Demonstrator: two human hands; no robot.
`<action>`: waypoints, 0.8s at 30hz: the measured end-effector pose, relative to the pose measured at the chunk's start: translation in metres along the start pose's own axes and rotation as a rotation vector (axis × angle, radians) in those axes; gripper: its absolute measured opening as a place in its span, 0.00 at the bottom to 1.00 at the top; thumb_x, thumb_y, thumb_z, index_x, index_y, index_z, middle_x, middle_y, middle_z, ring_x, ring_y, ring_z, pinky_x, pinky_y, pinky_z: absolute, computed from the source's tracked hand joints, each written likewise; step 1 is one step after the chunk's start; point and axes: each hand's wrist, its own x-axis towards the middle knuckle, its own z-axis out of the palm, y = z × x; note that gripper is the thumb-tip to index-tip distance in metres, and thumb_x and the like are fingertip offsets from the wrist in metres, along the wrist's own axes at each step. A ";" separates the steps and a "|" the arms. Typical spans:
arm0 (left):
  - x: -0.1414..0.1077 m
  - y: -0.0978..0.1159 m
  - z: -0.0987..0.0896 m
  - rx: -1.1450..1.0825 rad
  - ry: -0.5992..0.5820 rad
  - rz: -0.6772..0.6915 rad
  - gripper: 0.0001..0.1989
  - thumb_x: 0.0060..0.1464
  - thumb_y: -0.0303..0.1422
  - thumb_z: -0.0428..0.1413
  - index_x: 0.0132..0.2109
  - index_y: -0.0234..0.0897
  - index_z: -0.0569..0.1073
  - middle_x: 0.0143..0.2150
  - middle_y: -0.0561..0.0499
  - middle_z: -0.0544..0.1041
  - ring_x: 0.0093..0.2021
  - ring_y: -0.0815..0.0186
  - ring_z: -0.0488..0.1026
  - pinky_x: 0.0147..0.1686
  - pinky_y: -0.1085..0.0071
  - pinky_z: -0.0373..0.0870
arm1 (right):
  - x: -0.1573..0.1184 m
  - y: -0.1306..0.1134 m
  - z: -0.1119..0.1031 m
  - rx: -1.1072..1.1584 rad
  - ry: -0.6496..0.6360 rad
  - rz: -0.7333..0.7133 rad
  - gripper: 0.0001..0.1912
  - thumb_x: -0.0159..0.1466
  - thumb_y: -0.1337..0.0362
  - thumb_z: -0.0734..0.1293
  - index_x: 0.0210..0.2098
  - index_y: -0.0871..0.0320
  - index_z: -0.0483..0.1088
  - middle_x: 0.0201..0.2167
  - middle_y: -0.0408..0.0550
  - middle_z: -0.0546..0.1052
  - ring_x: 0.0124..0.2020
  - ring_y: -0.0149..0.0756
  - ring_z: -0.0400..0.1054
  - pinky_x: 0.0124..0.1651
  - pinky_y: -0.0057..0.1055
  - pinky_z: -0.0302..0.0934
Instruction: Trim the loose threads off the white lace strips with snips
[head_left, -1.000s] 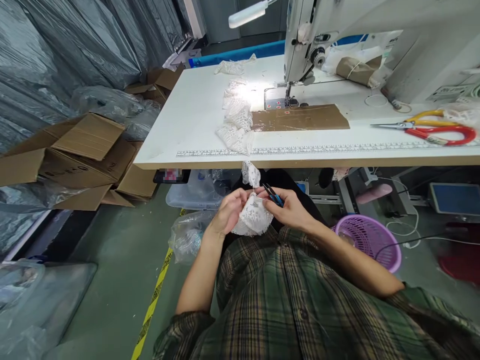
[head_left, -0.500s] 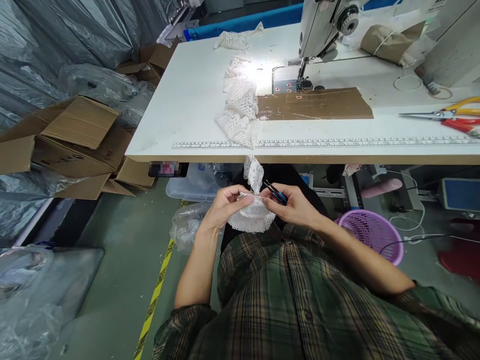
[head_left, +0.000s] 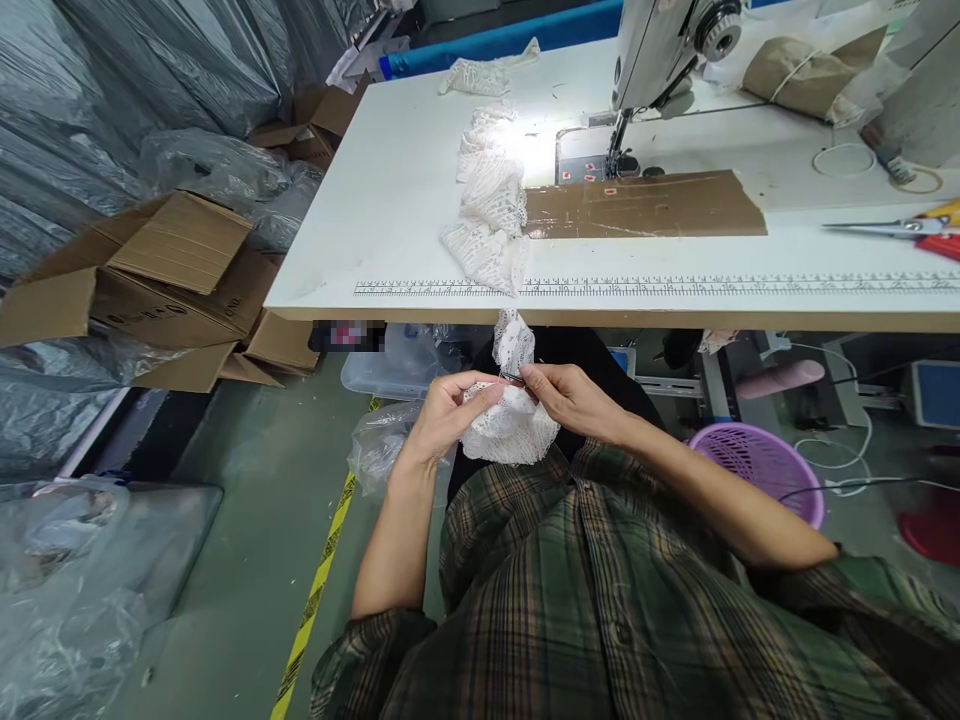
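White lace (head_left: 508, 430) hangs below the table edge over my lap, joined to a lace strip (head_left: 487, 215) that runs up across the tabletop. My left hand (head_left: 452, 415) pinches the lace at its upper left edge. In my right hand (head_left: 568, 396) is a small dark cutting tool (head_left: 513, 378), mostly hidden by the fingers. Its tip points left and touches the lace between both hands, where the narrow strip meets the wider piece.
A sewing machine (head_left: 652, 60) stands on the white table (head_left: 375, 200). Brown cardboard (head_left: 652, 208), scissors (head_left: 885, 229) and a wrapped bundle (head_left: 802, 75) lie there too. A purple basket (head_left: 757, 465) is below right; open cartons (head_left: 180, 290) are at left.
The dark tool has turned from pointing up beside my right fingers to lying across the lace at the pinch point. The whole view has shifted slightly.
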 end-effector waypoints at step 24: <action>0.002 0.002 0.004 0.047 0.015 -0.018 0.11 0.51 0.39 0.65 0.33 0.34 0.81 0.30 0.49 0.78 0.30 0.67 0.69 0.32 0.72 0.62 | -0.009 0.004 0.006 -0.039 0.118 -0.008 0.26 0.72 0.46 0.53 0.33 0.58 0.69 0.25 0.43 0.68 0.27 0.32 0.59 0.32 0.29 0.51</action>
